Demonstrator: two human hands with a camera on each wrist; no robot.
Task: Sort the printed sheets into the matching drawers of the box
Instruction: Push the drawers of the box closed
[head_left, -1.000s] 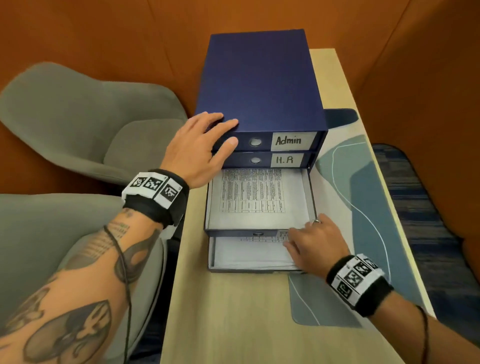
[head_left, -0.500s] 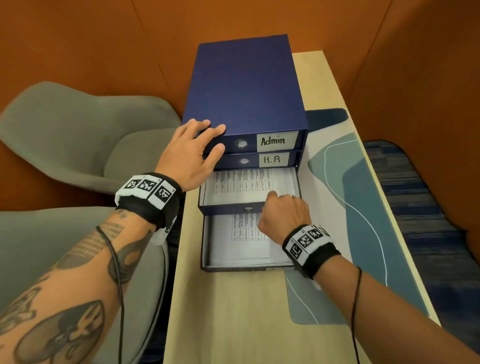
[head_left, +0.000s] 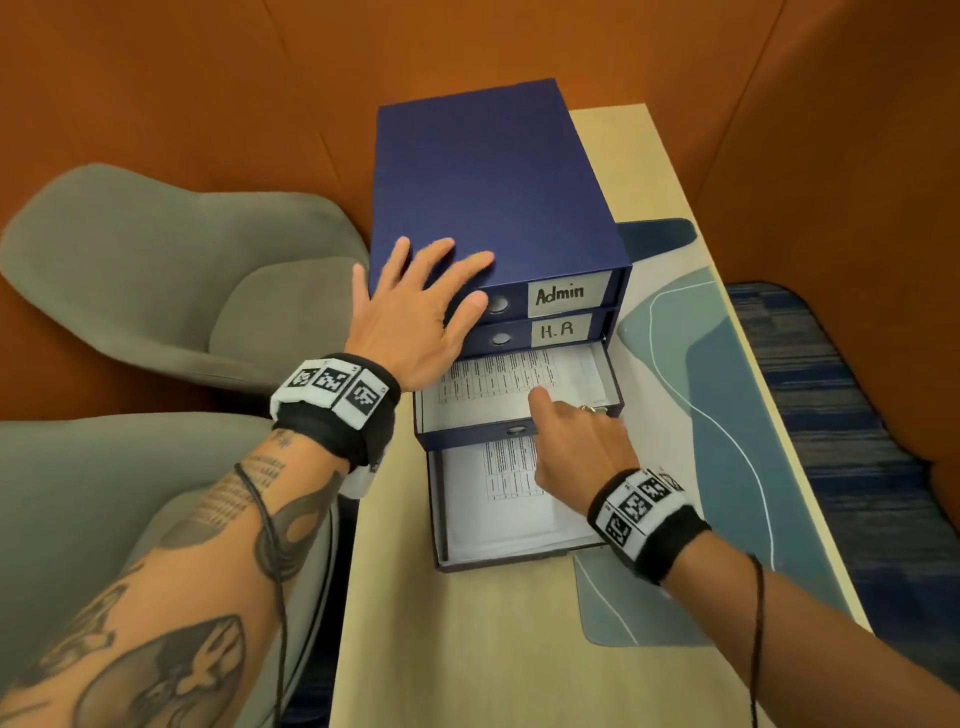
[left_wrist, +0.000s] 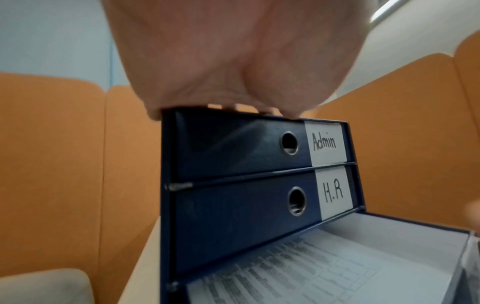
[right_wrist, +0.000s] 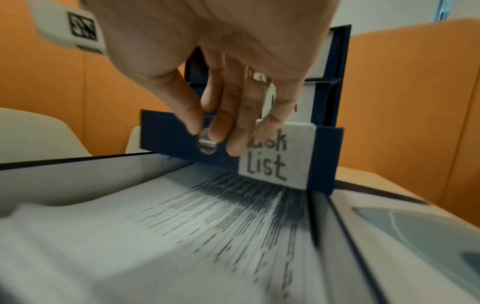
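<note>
Drawers (head_left: 519, 410) slide lightly; my right hand (head_left: 576, 447) presses straight fingers (right_wrist: 221, 131) beside the pull-ring, left hand (head_left: 415, 312) flat, steadying the box (head_left: 493, 182).

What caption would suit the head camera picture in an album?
Left hand flat on the blue drawer box while the right hand presses the third drawer's front, printed sheets inside.

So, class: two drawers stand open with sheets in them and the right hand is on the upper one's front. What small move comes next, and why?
Probably push the third drawer shut. The right hand has its fingertips on that drawer's front by the pull ring, a printed sheet already lies inside, and the left hand rests flat on the box, which would brace it. The bottom drawer could follow.
</note>
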